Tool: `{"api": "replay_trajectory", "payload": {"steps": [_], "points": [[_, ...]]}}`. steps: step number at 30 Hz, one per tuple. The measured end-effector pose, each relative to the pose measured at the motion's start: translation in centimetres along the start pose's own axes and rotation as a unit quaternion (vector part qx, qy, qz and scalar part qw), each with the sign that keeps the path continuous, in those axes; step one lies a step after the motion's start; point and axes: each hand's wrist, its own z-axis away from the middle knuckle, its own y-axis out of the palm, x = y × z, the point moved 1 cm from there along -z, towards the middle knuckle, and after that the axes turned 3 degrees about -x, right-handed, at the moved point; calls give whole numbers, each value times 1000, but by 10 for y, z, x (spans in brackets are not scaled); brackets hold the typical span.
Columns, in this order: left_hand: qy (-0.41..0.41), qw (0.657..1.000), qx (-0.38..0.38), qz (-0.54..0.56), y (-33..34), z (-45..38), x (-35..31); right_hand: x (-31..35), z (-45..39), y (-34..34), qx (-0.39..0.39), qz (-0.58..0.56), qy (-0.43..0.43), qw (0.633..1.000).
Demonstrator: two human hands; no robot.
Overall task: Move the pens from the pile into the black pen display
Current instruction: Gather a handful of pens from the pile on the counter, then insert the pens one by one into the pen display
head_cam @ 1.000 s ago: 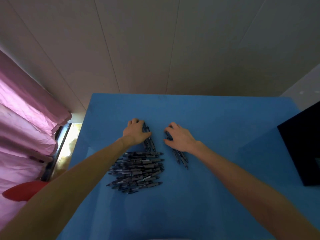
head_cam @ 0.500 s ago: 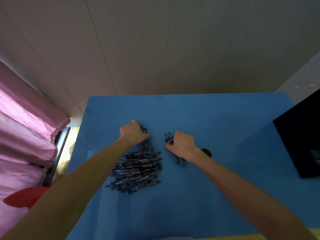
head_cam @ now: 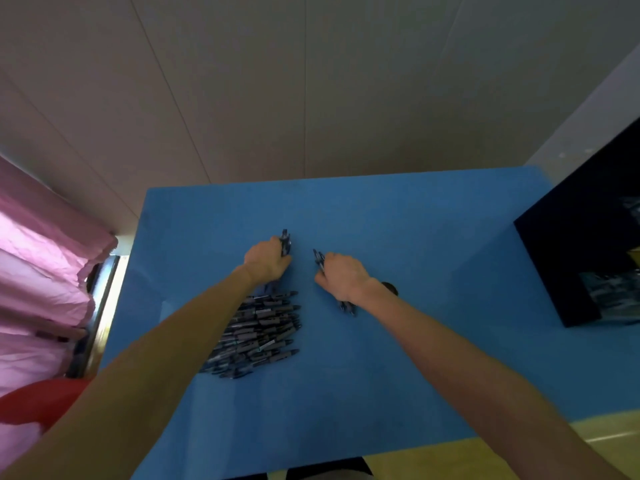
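A pile of dark pens (head_cam: 258, 332) lies on the blue table (head_cam: 381, 358), left of centre. Just beyond the pile, my left hand (head_cam: 266, 262) grips a bundle of pens (head_cam: 285, 242) whose ends stick out past my fingers. To its right, my right hand (head_cam: 341, 276) grips a second bundle of pens (head_cam: 319, 259), with tips showing above the knuckles and below the wrist. The black pen display (head_cam: 585, 244) stands at the table's right edge, partly cut off by the frame.
A pink curtain (head_cam: 41, 282) hangs at the left, with a red object (head_cam: 38, 403) below it. A small dark round thing (head_cam: 389, 288) lies on the table behind my right wrist. A pale wall rises behind the table; yellow floor (head_cam: 606, 441) shows at bottom right.
Both hands have curled round their bundles of pens and lifted them slightly off the table. The view has shifted, showing more of the display on the right.
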Motion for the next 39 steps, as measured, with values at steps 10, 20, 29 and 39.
{"api": "replay_trajectory", "payload": {"steps": [10,20,29,39], "points": [[77,983,-94,136,-64,33,-32,-17,14,-12,-10,-551,140,822],[134,919,-35,370,-94,137,-82,-18,118,-77,-72,-775,212,590],[195,886,-18,421,-94,206,-181,-85,265,-108,-167,-751,164,618],[240,861,-4,448,-40,278,-339,-236,369,-138,-323,-738,277,524]]}}
